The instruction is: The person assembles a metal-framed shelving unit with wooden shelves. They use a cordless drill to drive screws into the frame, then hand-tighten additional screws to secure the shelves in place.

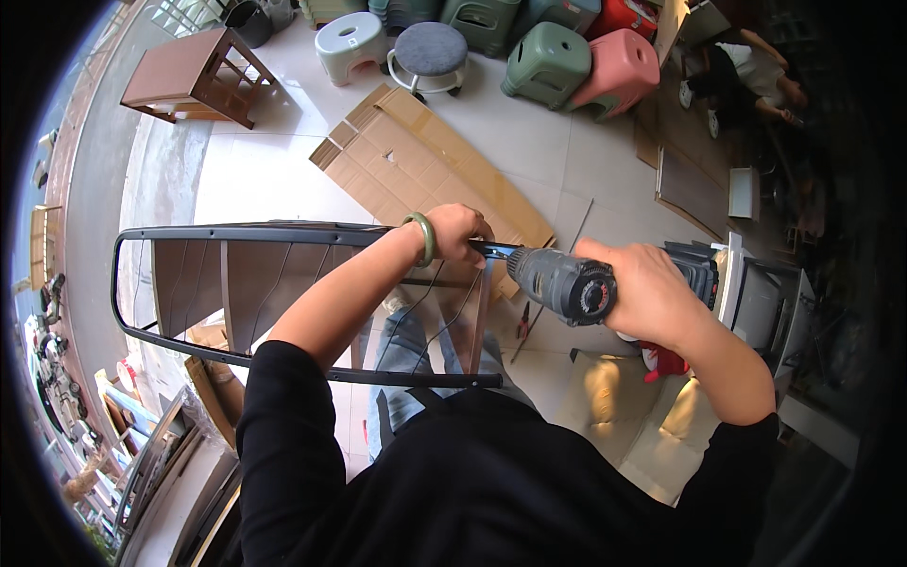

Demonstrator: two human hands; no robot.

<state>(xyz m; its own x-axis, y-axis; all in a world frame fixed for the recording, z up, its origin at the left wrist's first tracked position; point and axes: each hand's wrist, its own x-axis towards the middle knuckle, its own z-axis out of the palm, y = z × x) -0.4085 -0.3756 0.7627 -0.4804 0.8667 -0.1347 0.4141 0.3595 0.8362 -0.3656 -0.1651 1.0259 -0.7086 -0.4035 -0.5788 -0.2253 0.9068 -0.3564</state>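
My right hand [652, 293] is wrapped round a dark cordless drill [557, 283], which lies level with its nose to the left. The drill's bit meets one end of a black metal frame [189, 232]. My left hand [455, 233], with a green bangle [427, 238] at the wrist, is closed at that same frame end, fingertips beside the bit; whatever they pinch is hidden. The frame belongs to a long shelf unit with rounded corners, thin bent wires along its side and brown shelf boards [179, 283]. It stretches left from in front of my body.
Flattened cardboard [444, 161] lies on the tiled floor ahead. Plastic stools [548, 66] and a round grey-topped stool [430, 52] stand behind it. A brown wooden table [179, 76] is far left. Red-handled pliers [523, 321] lie on the floor. Another person [756, 76] is far right.
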